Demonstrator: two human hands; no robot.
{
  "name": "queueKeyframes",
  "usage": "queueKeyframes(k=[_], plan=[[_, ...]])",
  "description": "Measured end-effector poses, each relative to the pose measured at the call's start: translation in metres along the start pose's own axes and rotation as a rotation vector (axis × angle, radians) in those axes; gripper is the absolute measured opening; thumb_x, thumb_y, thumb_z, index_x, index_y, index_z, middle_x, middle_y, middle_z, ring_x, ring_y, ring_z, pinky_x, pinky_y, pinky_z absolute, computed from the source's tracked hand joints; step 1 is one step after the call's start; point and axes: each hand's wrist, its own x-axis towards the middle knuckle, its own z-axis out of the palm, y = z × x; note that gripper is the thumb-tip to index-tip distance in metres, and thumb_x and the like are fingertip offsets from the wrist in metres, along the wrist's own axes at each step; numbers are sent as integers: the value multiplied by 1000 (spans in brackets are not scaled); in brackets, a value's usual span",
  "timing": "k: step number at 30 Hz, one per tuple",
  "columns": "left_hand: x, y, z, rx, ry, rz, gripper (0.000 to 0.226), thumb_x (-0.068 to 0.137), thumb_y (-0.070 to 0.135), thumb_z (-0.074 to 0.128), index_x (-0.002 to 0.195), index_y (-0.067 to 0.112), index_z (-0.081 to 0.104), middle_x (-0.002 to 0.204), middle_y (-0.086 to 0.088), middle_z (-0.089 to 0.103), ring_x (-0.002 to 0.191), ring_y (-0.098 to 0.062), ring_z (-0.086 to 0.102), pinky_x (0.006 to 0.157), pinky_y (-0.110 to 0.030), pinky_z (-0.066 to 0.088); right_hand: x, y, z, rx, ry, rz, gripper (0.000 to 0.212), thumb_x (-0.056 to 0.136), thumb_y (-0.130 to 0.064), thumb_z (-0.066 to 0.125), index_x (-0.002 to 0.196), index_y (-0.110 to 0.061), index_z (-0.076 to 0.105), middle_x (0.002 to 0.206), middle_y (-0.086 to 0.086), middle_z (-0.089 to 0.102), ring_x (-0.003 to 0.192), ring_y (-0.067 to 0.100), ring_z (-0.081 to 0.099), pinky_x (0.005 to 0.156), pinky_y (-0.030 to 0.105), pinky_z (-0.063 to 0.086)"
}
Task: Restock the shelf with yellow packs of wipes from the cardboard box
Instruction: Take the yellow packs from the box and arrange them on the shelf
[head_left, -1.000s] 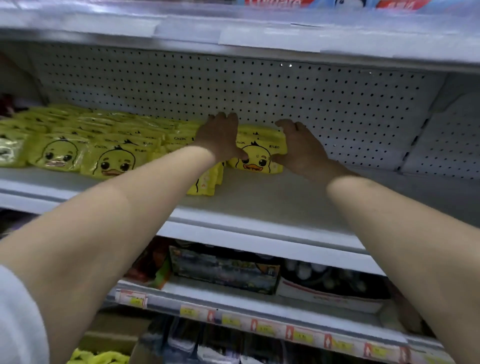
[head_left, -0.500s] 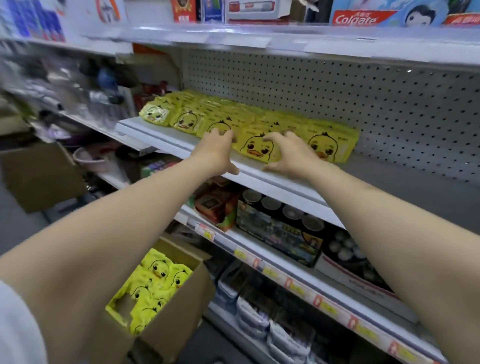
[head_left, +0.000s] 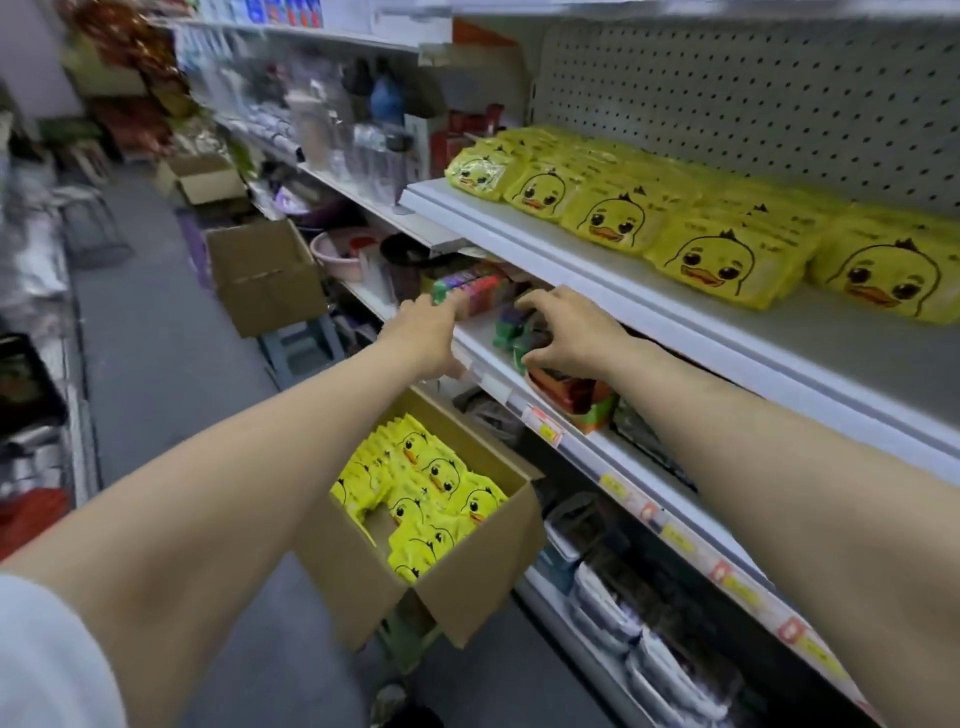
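Head view, restocking in progress. Both hands are out in front at the level of the lower shelf edge, below the shelf (head_left: 597, 273) being filled. The left hand (head_left: 428, 338) has loosely bent fingers and holds nothing; the right hand (head_left: 569, 340) is spread w/ curled fingers in front of assorted small goods (head_left: 470, 293), also w/ nothing in its grip (contact w/ those goods can't be told). Stocked packs (head_left: 722, 254) lie flat, duck faces fwd, in a row along the shelf, above and to the right of both hands; bare shelf shows at the near right. The box (head_left: 467, 587) sits open in the aisle, directly below the hands and just beside the shelving, part full of spare packs (head_left: 431, 493) in overlapping rows that run approx. away from the viewer. Key relation: the supply lies straight down, under the left forearm, so the left hand is judged nearer; next move prob. a downward reach into the box, then a lift up and right.
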Motion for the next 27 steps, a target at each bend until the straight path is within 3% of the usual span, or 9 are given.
queueKeyframes(k=[7, 13, 20, 24, 27], plan=[[63, -87, 57, -20, -142, -50, 79, 71, 41, 83, 137, 21, 44, 133, -10, 45, 124, -34, 43, 99, -49, 45, 87, -25, 95, 11, -203, 6, 66, 77, -40, 79, 135, -26, 52, 133, 6, 50, 122, 26, 50, 96, 40, 47], [115, -168, 138, -55, -392, -4, 81, 68, 50, 83, 133, 19, 47, 131, -10, 52, 121, -33, 49, 100, -48, 46, 141, -37, 195, 59, -460, 96, 63, 79, -40, 79, 134, -20, 55, 133, 8, 53, 124, 28, 51, 97, 34, 43], [140, -231, 230, -103, -754, 64, 67, 77, 39, 80, 135, 23, 52, 136, -8, 55, 124, -29, 50, 96, -33, 42, 149, -37, 319, 168, -735, 258, 57, 80, -45, 77, 129, -23, 59, 130, 9, 56, 121, 29, 53, 91, 34, 44], [141, -248, 276, -129, -928, 87, 56, 76, 39, 81, 126, 24, 61, 129, -3, 61, 120, -26, 54, 95, -33, 46, 132, -33, 379, 250, -856, 363, 56, 82, -47, 75, 130, -23, 57, 137, 5, 54, 126, 27, 50, 97, 37, 45], [139, -255, 307, -137, -1042, 100, 61, 68, 49, 81, 121, 22, 65, 121, -1, 65, 116, -22, 58, 97, -37, 48, 118, -31, 415, 313, -950, 443, 56, 83, -44, 75, 131, -21, 58, 133, 6, 57, 118, 26, 57, 91, 34, 47]])
